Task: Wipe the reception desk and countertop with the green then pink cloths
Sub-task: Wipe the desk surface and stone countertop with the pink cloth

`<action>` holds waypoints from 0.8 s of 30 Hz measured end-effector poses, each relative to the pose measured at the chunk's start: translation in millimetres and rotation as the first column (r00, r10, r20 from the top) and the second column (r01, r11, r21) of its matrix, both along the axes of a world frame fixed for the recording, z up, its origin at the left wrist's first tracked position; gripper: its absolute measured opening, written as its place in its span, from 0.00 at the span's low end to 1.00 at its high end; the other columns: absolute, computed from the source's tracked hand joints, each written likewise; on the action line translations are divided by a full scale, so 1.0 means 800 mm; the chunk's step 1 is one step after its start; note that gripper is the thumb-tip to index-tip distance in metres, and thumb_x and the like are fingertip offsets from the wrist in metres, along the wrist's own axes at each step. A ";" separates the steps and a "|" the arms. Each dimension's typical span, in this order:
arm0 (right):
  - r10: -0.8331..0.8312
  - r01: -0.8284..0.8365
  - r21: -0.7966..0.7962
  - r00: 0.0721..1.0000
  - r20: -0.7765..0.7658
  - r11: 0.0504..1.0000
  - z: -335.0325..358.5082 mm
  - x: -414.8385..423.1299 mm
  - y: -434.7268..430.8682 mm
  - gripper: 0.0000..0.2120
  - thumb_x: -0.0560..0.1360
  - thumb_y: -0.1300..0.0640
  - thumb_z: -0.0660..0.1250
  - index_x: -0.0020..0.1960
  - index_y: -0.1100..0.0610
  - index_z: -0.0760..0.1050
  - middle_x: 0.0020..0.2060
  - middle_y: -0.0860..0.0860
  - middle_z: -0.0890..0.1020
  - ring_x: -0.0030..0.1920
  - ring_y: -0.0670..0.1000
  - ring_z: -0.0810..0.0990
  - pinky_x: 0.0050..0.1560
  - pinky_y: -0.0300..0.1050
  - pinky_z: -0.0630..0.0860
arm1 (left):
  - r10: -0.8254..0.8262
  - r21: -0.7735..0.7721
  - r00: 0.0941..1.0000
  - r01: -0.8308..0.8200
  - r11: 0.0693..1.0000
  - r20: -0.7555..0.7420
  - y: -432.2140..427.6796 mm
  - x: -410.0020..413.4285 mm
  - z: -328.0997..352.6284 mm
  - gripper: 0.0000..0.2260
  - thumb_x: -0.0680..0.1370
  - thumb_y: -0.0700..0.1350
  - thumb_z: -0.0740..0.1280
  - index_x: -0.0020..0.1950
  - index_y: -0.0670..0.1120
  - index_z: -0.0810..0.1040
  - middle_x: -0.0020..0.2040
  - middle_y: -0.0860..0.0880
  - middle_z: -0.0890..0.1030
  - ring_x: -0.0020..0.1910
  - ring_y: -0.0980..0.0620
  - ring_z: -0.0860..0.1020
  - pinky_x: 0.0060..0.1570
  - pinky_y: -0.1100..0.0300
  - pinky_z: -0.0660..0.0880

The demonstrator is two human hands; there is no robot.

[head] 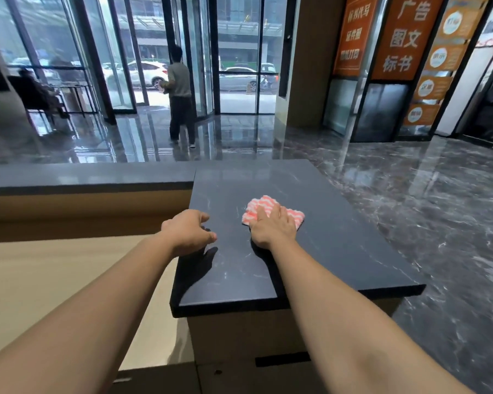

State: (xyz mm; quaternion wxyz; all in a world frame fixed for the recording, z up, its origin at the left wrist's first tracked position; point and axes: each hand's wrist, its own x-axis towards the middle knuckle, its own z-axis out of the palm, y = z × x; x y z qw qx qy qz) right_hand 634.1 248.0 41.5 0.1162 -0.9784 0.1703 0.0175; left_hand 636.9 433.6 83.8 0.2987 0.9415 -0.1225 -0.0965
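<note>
A pink and white striped cloth (264, 204) lies flat on the dark marble countertop (339, 245). My right hand (272, 227) presses down on the cloth with straight fingers, covering its middle. My left hand (190, 230) rests at the countertop's left edge, fingers loosely curled and holding nothing. No green cloth is in view.
A lower beige desk surface (54, 280) lies to the left, behind a raised dark ledge (83, 177). Beyond the counter is a glossy marble floor (424, 194). A person (180, 95) stands by the glass doors. Another person sits at far left (33, 89).
</note>
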 end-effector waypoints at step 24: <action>0.374 -0.368 -0.083 0.925 0.066 0.926 -0.002 0.232 0.053 0.25 0.80 0.41 0.49 0.75 0.44 0.59 0.75 0.56 0.60 0.74 0.58 0.59 0.70 0.56 0.55 | 0.013 -0.267 0.920 -0.127 0.955 -0.392 0.038 0.113 -0.018 0.24 0.75 0.25 0.59 0.49 0.55 0.80 0.52 0.56 0.83 0.57 0.57 0.78 0.52 0.66 0.71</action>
